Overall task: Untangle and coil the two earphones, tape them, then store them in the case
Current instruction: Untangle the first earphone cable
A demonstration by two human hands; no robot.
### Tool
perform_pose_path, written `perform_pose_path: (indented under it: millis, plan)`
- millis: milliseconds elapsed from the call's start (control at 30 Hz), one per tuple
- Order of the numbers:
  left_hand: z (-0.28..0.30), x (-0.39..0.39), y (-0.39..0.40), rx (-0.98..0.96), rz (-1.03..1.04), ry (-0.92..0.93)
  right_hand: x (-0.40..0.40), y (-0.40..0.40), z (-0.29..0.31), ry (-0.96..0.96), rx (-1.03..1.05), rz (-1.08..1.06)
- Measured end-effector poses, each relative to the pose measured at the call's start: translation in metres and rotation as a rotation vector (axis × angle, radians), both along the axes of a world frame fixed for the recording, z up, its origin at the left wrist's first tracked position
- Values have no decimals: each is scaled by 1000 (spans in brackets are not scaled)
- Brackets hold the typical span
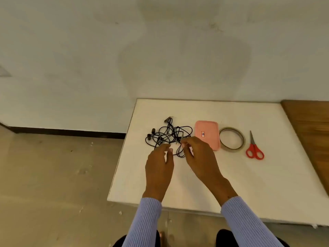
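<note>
A tangled heap of black earphone cables (169, 135) lies on the white table top (231, 184), with earbuds at its left side and a plug at its far end. My right hand (199, 157) pinches a loop of the cable at the heap's near right side. My left hand (159, 166) hovers at the near edge of the tangle with relaxed fingers and holds nothing. A pink case (207, 135) lies shut just right of the cables. A roll of clear tape (232, 138) lies flat to the right of the case.
Red-handled scissors (254, 148) lie right of the tape roll. A brown wooden surface (309, 132) borders the table on the right. The table's left edge drops to a tan floor (53, 175). A pale wall stands behind.
</note>
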State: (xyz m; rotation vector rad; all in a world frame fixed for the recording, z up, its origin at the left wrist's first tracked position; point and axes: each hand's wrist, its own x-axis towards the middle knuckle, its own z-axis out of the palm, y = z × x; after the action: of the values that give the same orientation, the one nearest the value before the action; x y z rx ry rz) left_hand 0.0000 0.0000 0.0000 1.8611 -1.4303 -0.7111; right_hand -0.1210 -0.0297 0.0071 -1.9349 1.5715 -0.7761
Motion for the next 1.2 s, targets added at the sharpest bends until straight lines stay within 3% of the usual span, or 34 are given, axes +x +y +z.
perform_pose_path:
  millis: [267, 433, 667, 1000, 1200]
  plan:
    - [-8, 13, -4, -88, 46, -15, 25, -5, -15, 152, 53, 92]
    - [-6, 21, -7, -40, 58, -16, 41, -3, -24, 234, 111, 172]
    - [-2, 29, -9, -6, 53, -15, 41, -10, -29, 149, 127, 66]
    - [6, 17, -3, -9, 75, 53, 28, -11, 3, 12, -4, -56]
    - [23, 12, 2, -56, 131, 198, 14, -29, 48, 147, 84, 33]
